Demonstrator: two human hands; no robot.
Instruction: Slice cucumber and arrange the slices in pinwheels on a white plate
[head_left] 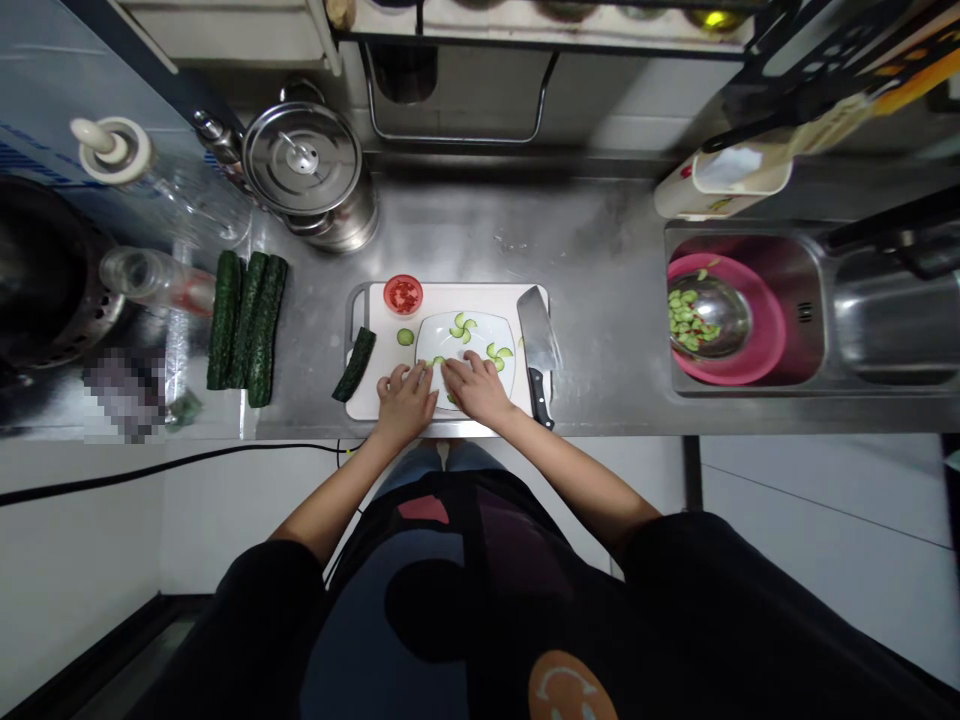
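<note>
A white square plate (484, 335) lies on a white cutting board (375, 395) at the counter's front edge. Thin green cucumber slices (463, 326) are laid on it in small pinwheels. My left hand (406, 397) and my right hand (477, 386) meet over the plate's near edge, fingers bent down onto slices there; what they pinch is hidden. A loose cucumber round (405, 337) and a cut cucumber piece (355, 364) lie left of the plate. A cleaver (539, 335) rests along the board's right side. A small red dish (403, 294) sits at the board's far edge.
Three whole cucumbers (246, 327) lie left of the board, beside bottles (154, 280). A lidded steel pot (307, 165) stands behind. The sink at right holds a pink basin (757, 340) with a steel bowl of green pieces (694, 318). A dark wok (37, 270) sits far left.
</note>
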